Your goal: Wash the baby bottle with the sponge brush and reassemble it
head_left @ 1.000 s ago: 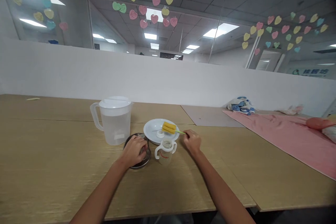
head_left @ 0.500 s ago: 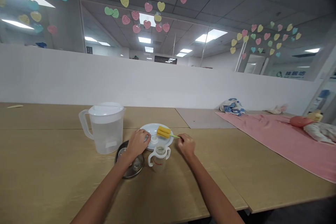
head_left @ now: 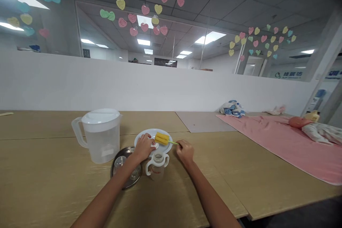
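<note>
My right hand [head_left: 185, 150] is closed around the thin green handle of a yellow sponge bottle brush [head_left: 161, 138], its head pointing left over a white plate [head_left: 141, 133]. My left hand [head_left: 144, 146] reaches over the plate, its fingers closed on a small white bottle cap [head_left: 154, 145] beside the sponge; the fingers partly hide the cap. Just in front of the plate stands a clear baby bottle [head_left: 157, 165] with two white handles and an uncovered mouth. Under my left forearm is a round metal tray [head_left: 125, 150] with small clear glass-like pieces [head_left: 120, 161] in it.
A lidded clear plastic pitcher [head_left: 101, 142] stands left of the tray. To the right, a pink cloth [head_left: 262, 135] covers part of the table [head_left: 213, 181], with crumpled cloths [head_left: 232, 108] at the back. A white wall [head_left: 160, 89] rises behind.
The view has shifted slightly, moving the objects left and down. My left fingers have come down from a pinch above the plate onto the white cap. My right hand keeps holding the brush.
</note>
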Action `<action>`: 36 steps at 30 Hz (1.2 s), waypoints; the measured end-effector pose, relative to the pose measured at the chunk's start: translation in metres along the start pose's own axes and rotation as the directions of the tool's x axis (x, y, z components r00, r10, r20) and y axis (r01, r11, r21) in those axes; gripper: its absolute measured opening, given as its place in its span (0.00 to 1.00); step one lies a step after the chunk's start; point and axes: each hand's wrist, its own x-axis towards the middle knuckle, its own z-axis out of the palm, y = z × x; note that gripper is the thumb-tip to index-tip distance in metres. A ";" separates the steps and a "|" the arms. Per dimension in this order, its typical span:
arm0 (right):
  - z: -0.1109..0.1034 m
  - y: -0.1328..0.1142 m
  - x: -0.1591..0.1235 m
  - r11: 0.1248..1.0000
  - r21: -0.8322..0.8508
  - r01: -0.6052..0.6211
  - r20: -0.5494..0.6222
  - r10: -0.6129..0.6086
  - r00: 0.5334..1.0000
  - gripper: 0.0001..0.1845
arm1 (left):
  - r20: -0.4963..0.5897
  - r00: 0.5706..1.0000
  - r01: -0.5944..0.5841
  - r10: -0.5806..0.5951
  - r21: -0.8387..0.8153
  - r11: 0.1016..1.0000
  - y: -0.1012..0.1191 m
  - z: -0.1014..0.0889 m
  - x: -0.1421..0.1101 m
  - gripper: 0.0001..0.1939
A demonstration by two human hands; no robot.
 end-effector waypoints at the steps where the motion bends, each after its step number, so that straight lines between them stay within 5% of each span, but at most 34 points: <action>1: 0.000 0.000 0.000 1.000 0.010 -0.001 -0.001 0.001 1.000 0.15 | -0.045 0.999 -0.025 0.024 -0.036 0.999 -0.001 -0.002 -0.007 0.10; 6: 0.002 0.001 -0.002 1.000 0.016 -0.018 0.012 0.018 1.000 0.15 | -0.344 0.936 -0.147 0.072 -0.197 0.969 -0.015 -0.006 -0.051 0.10; 10: 0.004 0.004 -0.002 1.000 -0.010 -0.026 0.014 0.026 1.000 0.15 | -0.444 0.893 -0.188 0.072 -0.222 0.957 -0.034 -0.006 -0.084 0.07; 21: 0.001 0.004 -0.001 0.996 -0.058 -0.069 0.066 0.073 0.995 0.15 | -0.247 0.939 -0.265 0.240 -0.074 0.961 -0.042 -0.006 -0.097 0.03; 36: 0.001 0.004 0.000 0.994 -0.084 -0.070 0.086 0.077 0.993 0.15 | -0.131 0.966 -0.222 0.223 0.017 0.975 -0.040 -0.009 -0.099 0.09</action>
